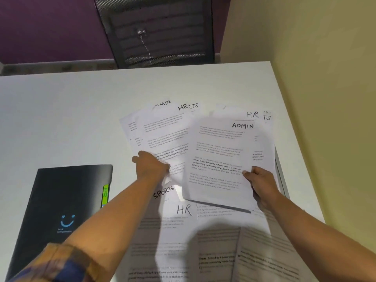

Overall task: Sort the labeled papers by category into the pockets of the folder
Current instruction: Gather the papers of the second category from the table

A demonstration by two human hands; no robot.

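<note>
We see white printed papers with handwritten labels fanned out over the middle of the white table (61, 119). The right hand (262, 184) holds a raised stack whose top sheet reads ADMIN (219, 151). The thumb lies on the front near the stack's lower right edge and the fingers are curled behind, clamped on the stack. Sheets marked HR and, partly covered, "TS" peek out behind it.

The left hand (151, 166) reaches forward to a second fan of sheets (162, 131) just beside the stack, its fingers curled and gripping the fan's lower edge. The top sheet there reads HR, and another ADMIN label shows behind.

Nearer to us, more sheets lie flat on the table under both forearms, among them one labelled SPORTS (162, 192) and one labelled HR (179, 220).

To the left, apart from the papers, the black folder with a blue smiley face (61, 200) lies closed, a green tab (105, 193) sticking out of its right edge. An orange and blue checked sleeve (57, 263) covers the left upper forearm. Beyond the table's far edge stands a black mesh chair (158, 33).
</note>
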